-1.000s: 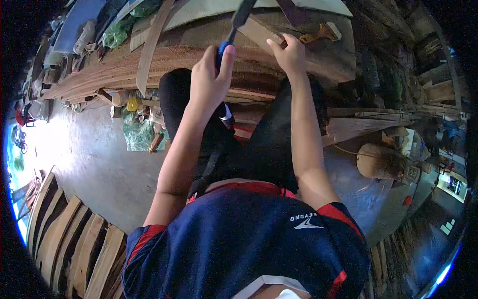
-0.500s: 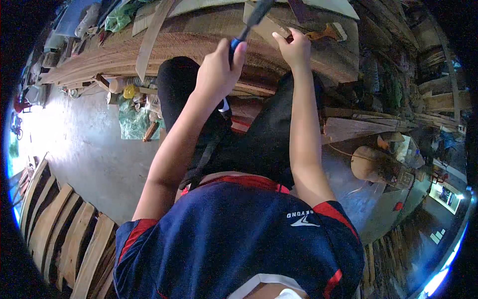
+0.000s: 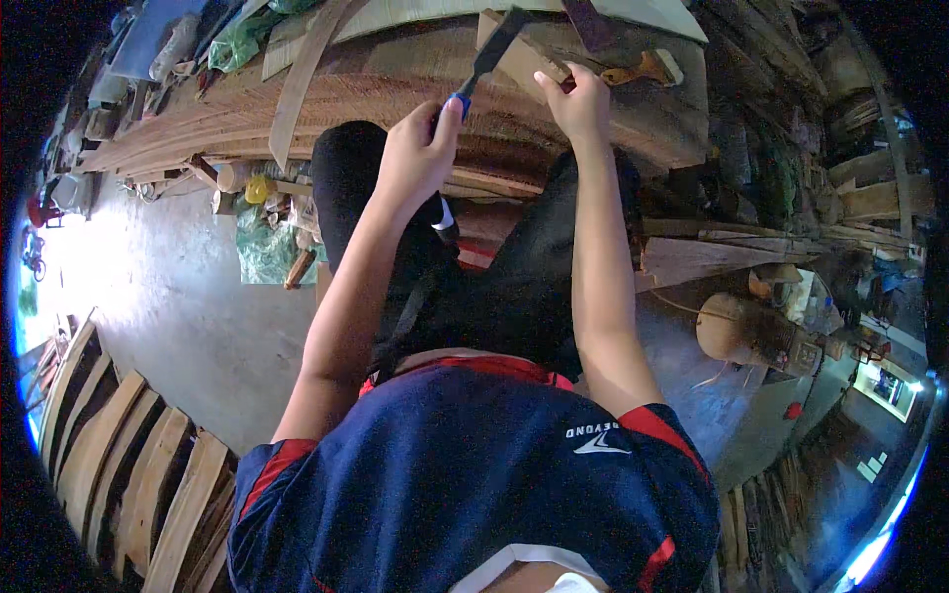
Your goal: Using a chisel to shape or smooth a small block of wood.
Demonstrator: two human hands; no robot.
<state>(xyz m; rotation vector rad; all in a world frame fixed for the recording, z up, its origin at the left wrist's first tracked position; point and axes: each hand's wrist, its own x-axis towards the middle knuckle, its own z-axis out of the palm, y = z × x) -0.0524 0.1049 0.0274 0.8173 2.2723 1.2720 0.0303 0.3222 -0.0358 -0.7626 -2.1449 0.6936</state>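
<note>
Hiding tool [image 3: 491, 54] handle: left hand [image 3: 420, 158].

Woodworking workshop, stacked curved planks [image 3: 119, 455], timber workbench [image 3: 395, 89], concrete floor [image 3: 178, 306]

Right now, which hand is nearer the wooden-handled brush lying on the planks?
Right. The right hand rests on the planks just left of the brush. The left hand grips a blue-handled tool farther left.

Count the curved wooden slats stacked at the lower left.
5 curved wooden slats show at least, fanned side by side along the lower left rim beside the concrete floor. More may be hidden past the dark edge.
</note>
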